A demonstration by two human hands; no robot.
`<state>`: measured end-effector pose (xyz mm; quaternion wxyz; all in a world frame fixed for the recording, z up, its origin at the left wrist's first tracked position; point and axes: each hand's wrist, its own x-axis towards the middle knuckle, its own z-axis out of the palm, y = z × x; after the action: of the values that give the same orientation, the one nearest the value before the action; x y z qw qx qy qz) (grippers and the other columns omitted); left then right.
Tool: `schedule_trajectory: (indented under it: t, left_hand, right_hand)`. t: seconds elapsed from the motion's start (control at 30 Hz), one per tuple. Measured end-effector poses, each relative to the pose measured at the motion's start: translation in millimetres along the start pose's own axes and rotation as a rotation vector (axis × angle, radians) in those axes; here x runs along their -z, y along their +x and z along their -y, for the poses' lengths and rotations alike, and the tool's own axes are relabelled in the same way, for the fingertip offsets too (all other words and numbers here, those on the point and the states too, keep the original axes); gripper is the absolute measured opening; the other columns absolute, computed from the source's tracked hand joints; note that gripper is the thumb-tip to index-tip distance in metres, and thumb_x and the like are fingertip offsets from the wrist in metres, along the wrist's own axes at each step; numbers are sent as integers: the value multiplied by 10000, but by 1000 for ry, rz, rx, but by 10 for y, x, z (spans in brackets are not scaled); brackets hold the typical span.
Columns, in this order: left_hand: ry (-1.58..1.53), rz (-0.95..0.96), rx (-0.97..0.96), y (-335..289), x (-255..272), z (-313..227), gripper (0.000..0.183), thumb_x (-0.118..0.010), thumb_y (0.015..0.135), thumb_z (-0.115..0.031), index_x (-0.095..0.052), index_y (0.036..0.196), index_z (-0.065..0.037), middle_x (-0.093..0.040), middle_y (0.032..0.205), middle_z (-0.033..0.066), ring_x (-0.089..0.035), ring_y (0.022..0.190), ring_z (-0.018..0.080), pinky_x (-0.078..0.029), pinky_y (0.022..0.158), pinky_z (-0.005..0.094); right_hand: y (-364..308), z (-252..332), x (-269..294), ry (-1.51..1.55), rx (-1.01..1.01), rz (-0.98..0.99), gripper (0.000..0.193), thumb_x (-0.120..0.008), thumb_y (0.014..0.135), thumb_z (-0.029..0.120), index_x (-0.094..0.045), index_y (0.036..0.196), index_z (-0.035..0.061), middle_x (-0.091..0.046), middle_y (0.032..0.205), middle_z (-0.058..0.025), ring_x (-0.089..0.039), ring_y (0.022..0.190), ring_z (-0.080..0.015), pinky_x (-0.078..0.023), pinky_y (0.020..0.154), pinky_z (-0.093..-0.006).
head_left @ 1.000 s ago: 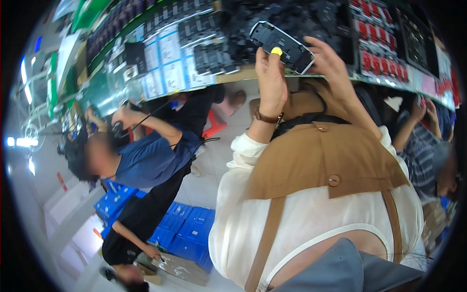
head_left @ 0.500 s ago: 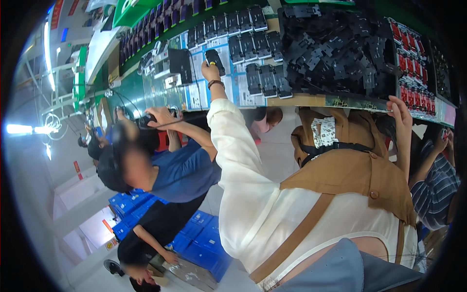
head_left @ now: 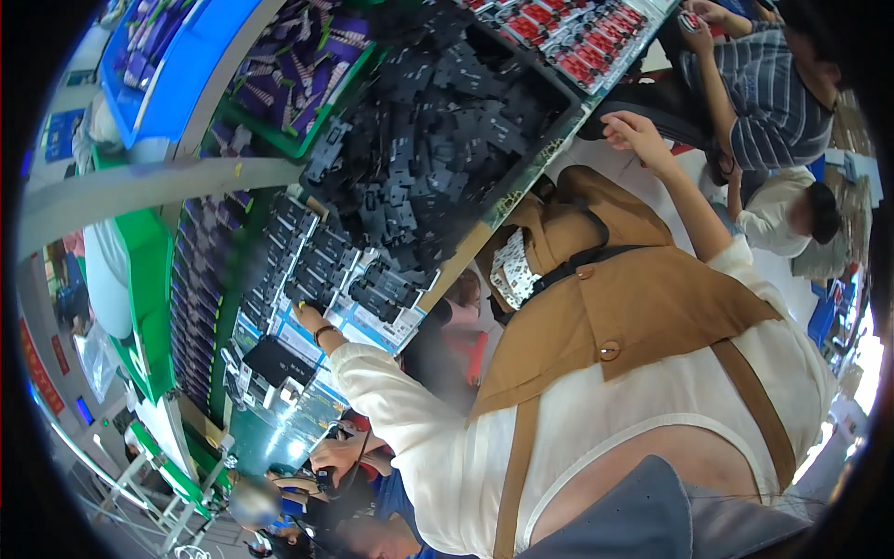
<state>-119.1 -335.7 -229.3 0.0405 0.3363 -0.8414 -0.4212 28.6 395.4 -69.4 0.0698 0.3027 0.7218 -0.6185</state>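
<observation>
My left hand (head_left: 308, 320), with a dark band at the wrist, reaches over the table to rows of black plastic parts (head_left: 324, 261). Its fingers close on one black plastic part at the edge of those rows, partly covered by the hand; a small yellow spot shows at a fingertip. White and blue sheets (head_left: 358, 326) lie under the rows. My right hand (head_left: 637, 132) hangs in the air off the table's edge, loosely bent, fingers apart and nothing in it.
A big tray heaped with loose black parts (head_left: 428, 140) lies beyond the rows. Past it are a green bin of purple parts (head_left: 303, 74) and red parts (head_left: 605, 42). A black box (head_left: 273, 360) stands near my left hand. Other people work on both sides.
The view has swung to the right and tilted. My left hand, with the black part, is now against the rows. My right hand has come off the table edge.
</observation>
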Motion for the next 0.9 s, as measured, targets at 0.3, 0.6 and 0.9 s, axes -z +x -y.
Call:
schedule_trajectory:
  t: [0.3,0.6,0.9]
  left_hand:
    - [252,-500,-60,-1132,-99,-1327,346,-424,855,-212,-533,1114,-11,-542,1060,215,-525,941,320,-397,843,398]
    - [-526,-29,-363,-3262,-1142,-2963,253,-331,906,-167,-519,1012,-36,-524,997,76,-510,875,145,-428,707,268]
    - [-1542,1079,333,-4093,-2441,-3163,560,-173,905,-505,-362,1262,-116,-422,1266,128,-408,1150,280,-316,967,414]
  right_hand:
    - [1401,-882,245,346,-343,-223,266,-565,836,318,-513,832,57,-531,655,-4,-508,528,-97,-464,504,-227]
    - [1269,-619,247,446,17,-315,207,-565,836,170,-529,703,15,-464,570,4,-410,448,-62,-319,401,-203]
    - [200,535,-293,224,74,197,214,-562,836,187,-530,688,36,-471,566,15,-416,434,-44,-328,371,-181]
